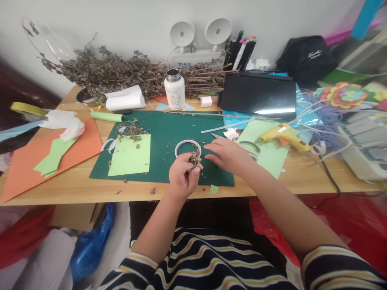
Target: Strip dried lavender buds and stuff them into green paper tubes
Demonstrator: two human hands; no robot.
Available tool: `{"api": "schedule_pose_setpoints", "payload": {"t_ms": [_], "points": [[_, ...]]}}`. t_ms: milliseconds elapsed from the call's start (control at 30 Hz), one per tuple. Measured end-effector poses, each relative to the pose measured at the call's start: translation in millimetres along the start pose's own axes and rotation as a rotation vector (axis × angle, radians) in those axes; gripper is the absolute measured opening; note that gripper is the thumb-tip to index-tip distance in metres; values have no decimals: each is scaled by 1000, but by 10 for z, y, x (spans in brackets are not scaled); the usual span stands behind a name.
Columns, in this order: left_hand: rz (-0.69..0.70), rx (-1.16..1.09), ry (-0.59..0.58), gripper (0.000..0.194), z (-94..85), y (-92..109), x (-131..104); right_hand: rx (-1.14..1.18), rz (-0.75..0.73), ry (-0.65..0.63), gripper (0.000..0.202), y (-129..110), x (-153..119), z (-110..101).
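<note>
My left hand [182, 174] is closed around a small clump of dried brown leaves [193, 160], just above the near part of the green cutting mat [163, 133]. A thin white ring [188, 141] is directly beyond that hand, close to its fingers; whether the hand also grips the ring is hard to tell. To the right, my right hand [225, 155] hovers with its fingers apart and nothing visible in them. Leaf crumbs lie between the hands. Scissors [254, 148] are partly hidden behind the right hand and forearm.
Dried twigs [131, 131] lie over a light green paper square [133, 161]. A white bottle [174, 90] stands uncapped behind the mat. Further back is a large dried plant bundle [117, 74]. A yellow glue gun [284, 136] and a black tablet-like slab [258, 94] are at right.
</note>
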State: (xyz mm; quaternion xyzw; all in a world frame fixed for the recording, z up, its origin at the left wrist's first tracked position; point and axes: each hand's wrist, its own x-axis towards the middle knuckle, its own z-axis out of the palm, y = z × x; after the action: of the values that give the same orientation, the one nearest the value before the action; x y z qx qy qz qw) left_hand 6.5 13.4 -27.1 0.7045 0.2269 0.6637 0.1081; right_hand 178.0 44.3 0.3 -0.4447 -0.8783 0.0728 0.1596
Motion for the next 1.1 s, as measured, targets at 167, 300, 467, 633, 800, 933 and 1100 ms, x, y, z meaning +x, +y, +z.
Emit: {"api": "schedule_pose_setpoints", "payload": {"t_ms": [167,300,467,633,800,933,1100], "points": [[12,8,-14,12,-3,8,23,528,-24,317,21,-370,65,-374],[29,86,10,5,-12,18,33,543,-77,388,9,-633,76,-423],[22,66,13,9,8,1,24,373,-220,471,9,-663,54,-355],[95,-63,77,32,71,-17,61,286,-380,536,12,-607,66,-349],[57,-62,39,37,86,4,64,303,-411,548,10,-599,83,-361],[24,-53,32,39,70,7,19,295,-445,515,9,-566,78,-374],[-7,-58,19,32,55,16,19,312,-496,542,13,-501,41,-354]]}}
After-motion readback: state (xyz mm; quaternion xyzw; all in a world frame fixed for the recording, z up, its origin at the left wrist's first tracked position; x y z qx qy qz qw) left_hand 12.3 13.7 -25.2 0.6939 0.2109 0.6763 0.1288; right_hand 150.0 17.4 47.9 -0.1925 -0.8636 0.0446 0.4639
